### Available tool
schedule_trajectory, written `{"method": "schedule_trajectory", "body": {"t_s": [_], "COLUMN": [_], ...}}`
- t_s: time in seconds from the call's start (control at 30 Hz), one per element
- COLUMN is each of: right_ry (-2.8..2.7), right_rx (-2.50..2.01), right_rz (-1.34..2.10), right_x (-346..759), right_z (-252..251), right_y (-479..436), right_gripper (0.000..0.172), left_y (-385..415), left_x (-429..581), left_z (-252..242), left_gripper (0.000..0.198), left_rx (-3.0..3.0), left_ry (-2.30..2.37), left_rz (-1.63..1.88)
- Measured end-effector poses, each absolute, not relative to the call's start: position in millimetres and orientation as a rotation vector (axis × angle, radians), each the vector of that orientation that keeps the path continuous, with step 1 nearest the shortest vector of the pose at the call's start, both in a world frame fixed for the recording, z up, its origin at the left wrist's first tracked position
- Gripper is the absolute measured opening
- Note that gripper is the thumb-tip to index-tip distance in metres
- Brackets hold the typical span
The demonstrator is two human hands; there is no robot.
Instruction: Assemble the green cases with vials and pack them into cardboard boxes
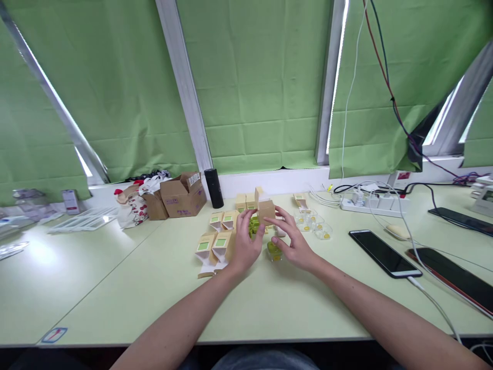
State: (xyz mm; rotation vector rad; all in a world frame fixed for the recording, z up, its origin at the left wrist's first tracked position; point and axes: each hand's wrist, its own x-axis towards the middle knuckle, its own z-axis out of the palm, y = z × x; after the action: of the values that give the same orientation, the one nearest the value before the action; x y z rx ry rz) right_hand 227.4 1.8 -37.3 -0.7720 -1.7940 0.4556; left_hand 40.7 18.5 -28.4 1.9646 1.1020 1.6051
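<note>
Between both hands, above the table, is a small kraft-coloured box [266, 211] with a raised flap. My left hand [246, 240] has its fingers closed on the box's left side. The fingertips of my right hand [295, 241] press on its right side. Just below the right thumb stands a small clear jar with green contents [275, 252]. Several similar boxes with green labels [213, 244] lie open-flapped to the left of my left hand. More green items [254, 224] show partly behind the hands. To the right are several clear plastic cups with yellow spots [316, 225].
Another open box [301, 202] lies at the back. A cardboard carton [184, 195], a patterned bag [131, 208] and a black cylinder [214, 188] stand along the wall. On the right are a phone [384, 253] with cable, a dark phone-like slab [454, 275] and a power strip [373, 205].
</note>
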Motion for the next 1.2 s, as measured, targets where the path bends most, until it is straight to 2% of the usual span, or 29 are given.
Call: {"method": "schedule_trajectory", "body": {"t_s": [0.27,0.43,0.53,0.6,0.73,0.97,1.2], "right_ry": [-1.896,-1.889,-2.06,-2.217,-2.406,-2.408,-2.374], "right_rx": [-0.689,-0.856,-0.996,-1.047,-1.148,-1.337,-1.407], "right_rz": [0.36,0.265,0.108,0.064,0.03,-0.025,0.063], "right_x": [228.3,234.9,240.2,242.1,244.9,260.3,264.5], "right_z": [-36.7,-36.7,-30.3,-24.8,-17.6,-12.2,-11.2], "right_y": [1.5,8.1,7.2,4.8,3.2,15.1,20.8], "right_gripper": [0.046,0.025,0.015,0.017,0.023,0.019,0.02], "left_y": [35.9,48.8,53.9,56.1,60.0,57.2,47.1], "left_x": [33.7,27.6,25.8,24.2,18.1,8.6,-0.2], "left_z": [-25.0,-28.6,-29.4,-28.6,-23.1,-12.0,-28.9], "left_gripper": [0.041,0.036,0.047,0.054,0.053,0.049,0.05], "left_rx": [1.909,1.794,1.682,1.648,1.708,1.976,2.169], "left_ry": [1.27,1.284,1.207,1.182,1.183,1.209,1.183], "left_rz": [1.504,1.446,1.466,1.458,1.382,1.158,1.056]}}
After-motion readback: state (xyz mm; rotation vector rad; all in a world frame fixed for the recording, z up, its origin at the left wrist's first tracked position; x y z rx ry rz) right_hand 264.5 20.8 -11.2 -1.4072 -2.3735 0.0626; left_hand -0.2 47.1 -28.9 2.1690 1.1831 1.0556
